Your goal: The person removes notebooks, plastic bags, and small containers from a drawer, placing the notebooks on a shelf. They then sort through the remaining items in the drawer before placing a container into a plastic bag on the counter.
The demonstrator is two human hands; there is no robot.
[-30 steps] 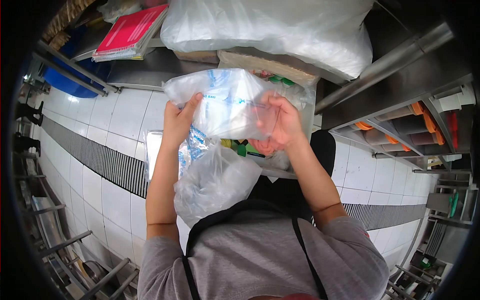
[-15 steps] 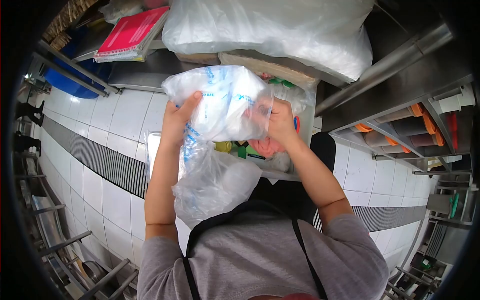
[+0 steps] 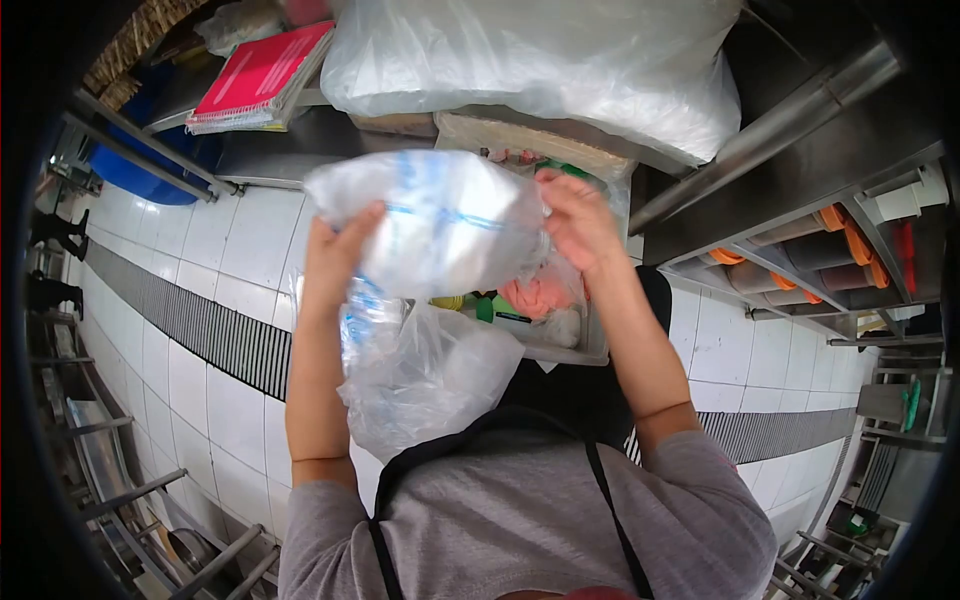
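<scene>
A folded bundle of clear plastic bags (image 3: 435, 225) with blue printing is held up in front of me, blurred by motion. My left hand (image 3: 340, 245) grips its left end, thumb on top and the fingers behind, hidden. At the right end, my right hand (image 3: 582, 222) has its fingers curled at the plastic edge. Below the bundle, a loose clear plastic bag (image 3: 430, 370) hangs close to my lap. Under my right hand is an open drawer or bin (image 3: 590, 345) holding a pink bundle (image 3: 538, 296), green items and other small things.
A large stuffed plastic sack (image 3: 530, 55) lies on the metal shelf ahead, with a red spiral notebook (image 3: 262, 75) to its left. A metal rack (image 3: 790, 230) with orange-edged rolls stands right. White floor tiles and a drain grate (image 3: 200, 315) run left. Metal racks stand lower left.
The bundle has shifted slightly left and down and its right end has turned. My right hand has moved from against the bundle's face out to its right edge.
</scene>
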